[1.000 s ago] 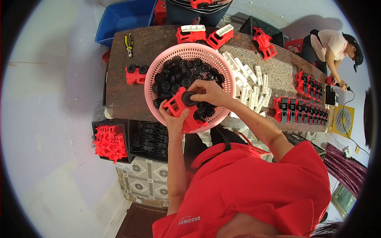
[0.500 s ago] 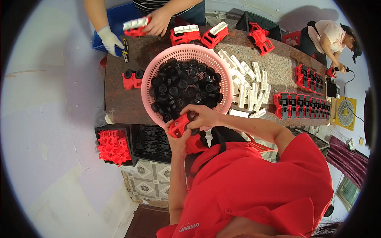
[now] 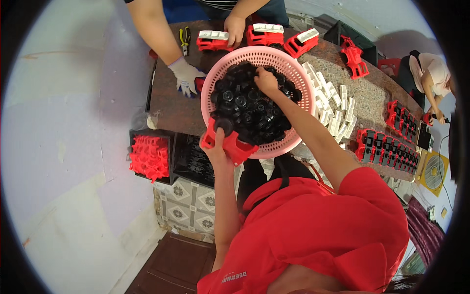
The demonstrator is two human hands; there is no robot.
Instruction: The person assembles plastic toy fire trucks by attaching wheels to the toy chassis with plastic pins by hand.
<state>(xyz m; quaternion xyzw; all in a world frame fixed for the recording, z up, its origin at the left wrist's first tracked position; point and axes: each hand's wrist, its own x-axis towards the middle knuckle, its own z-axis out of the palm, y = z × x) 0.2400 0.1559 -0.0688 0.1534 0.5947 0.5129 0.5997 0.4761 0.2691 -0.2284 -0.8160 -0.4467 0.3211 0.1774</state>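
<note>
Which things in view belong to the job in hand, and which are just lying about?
Job in hand:
- red plastic toy truck body, in the left hand
- round black wheels, right hand among them
- pink perforated plastic basket holding the wheels

Apparently just about:
- yellow-and-black pliers, untouched
- yellow square fan

Unclear: long white plastic parts, piled beside the basket

An assembly workshop is indicated: on a long, speckled stone-topped table (image 3: 169, 110), red-and-black plastic toy-vehicle bodies (image 3: 387, 149) are arranged in rows, and a round pink plastic basket (image 3: 207, 105) is filled with black plastic wheels (image 3: 247, 117).
</note>
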